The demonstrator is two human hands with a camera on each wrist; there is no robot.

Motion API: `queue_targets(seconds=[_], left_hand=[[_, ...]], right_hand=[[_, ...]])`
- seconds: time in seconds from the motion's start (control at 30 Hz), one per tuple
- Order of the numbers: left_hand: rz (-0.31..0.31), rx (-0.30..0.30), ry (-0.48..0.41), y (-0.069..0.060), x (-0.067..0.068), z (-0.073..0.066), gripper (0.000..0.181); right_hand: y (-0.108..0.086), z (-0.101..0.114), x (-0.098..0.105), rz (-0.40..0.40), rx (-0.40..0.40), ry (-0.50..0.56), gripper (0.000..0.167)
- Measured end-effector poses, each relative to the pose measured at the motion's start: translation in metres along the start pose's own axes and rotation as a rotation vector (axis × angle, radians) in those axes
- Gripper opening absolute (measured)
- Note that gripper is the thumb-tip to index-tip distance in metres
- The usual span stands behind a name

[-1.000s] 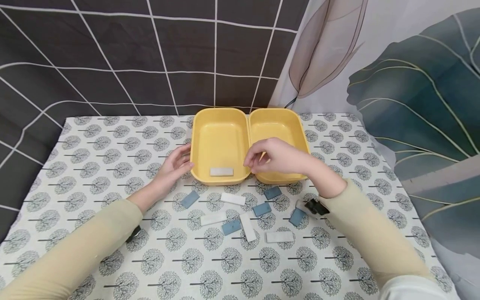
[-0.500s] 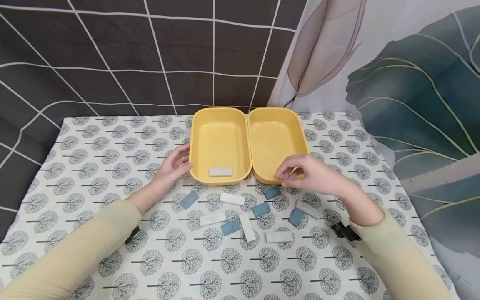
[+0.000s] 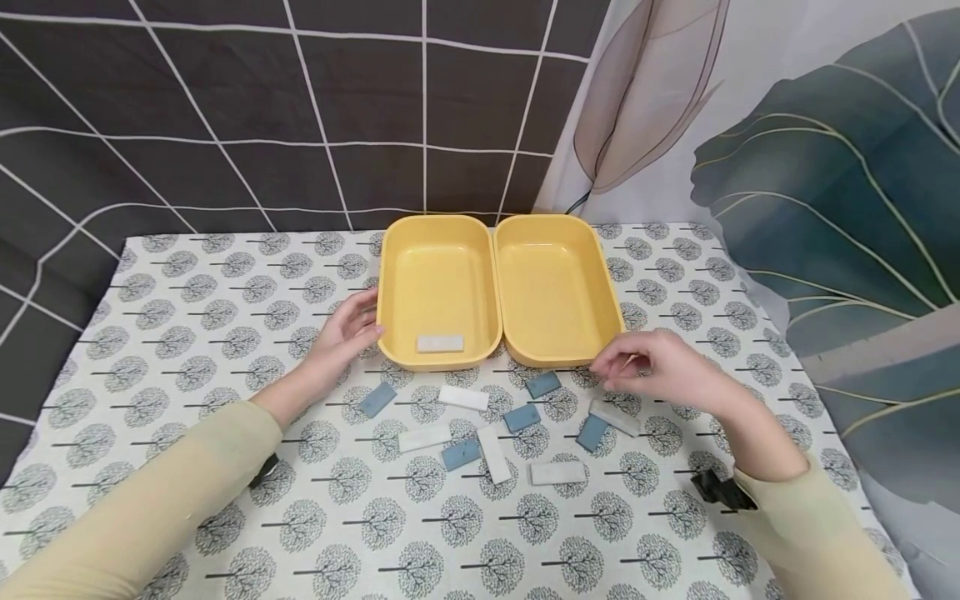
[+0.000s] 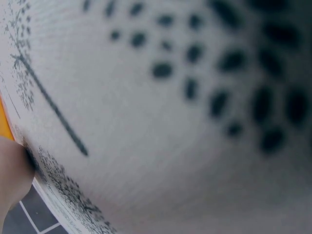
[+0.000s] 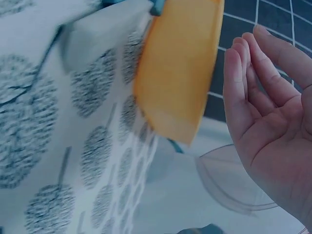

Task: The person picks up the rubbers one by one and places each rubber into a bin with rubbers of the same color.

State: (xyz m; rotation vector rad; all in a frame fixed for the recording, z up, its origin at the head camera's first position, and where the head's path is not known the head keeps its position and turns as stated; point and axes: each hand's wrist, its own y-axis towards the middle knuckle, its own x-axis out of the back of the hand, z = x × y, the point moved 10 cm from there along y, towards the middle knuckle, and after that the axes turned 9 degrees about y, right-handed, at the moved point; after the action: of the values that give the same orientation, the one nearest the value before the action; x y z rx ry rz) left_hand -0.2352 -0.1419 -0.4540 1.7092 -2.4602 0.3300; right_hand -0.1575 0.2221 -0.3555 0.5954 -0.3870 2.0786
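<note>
Two yellow rectangular boxes stand side by side. The left box (image 3: 438,287) has one white block (image 3: 440,343) lying inside near its front wall. My left hand (image 3: 341,337) rests against the outside of that box's left wall, fingers relaxed. My right hand (image 3: 660,367) is over the cloth by the front right corner of the right box (image 3: 555,300). Its fingers are loosely bent, and the right wrist view shows nothing between them. Just below it a white block (image 3: 615,417) lies against a blue block (image 3: 592,433). The left wrist view shows mostly blurred cloth.
Several more loose blocks lie in front of the boxes, among them a blue block (image 3: 377,400) at the left and a white block (image 3: 558,473) nearest me. The tree-print cloth (image 3: 337,533) covers the table. A dark wall covering (image 3: 247,108) rises behind.
My right hand has moved from over the gap between the boxes to the right and toward me, past the right box's front corner. The left hand and the blocks have stayed put.
</note>
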Motion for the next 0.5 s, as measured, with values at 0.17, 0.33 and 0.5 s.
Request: queue_targets(seconds=[0.17,0.33,0.5], left_hand=[[-0.002,-0.009,-0.011,0.001,0.0,0.0,0.069],[-0.002,-0.02,-0.013,0.001,-0.001,0.0,0.069],[0.002,-0.013,-0.019,0.001,-0.001,0.0,0.069]], right_hand=[[-0.009,-0.019,-0.003,0.024,-0.083,0.041,0.025],[-0.015,-0.036,-0.007,0.053,-0.147,0.079,0.027],[-0.021,-0.051,-0.011,0.083,-0.193,0.116,0.029]])
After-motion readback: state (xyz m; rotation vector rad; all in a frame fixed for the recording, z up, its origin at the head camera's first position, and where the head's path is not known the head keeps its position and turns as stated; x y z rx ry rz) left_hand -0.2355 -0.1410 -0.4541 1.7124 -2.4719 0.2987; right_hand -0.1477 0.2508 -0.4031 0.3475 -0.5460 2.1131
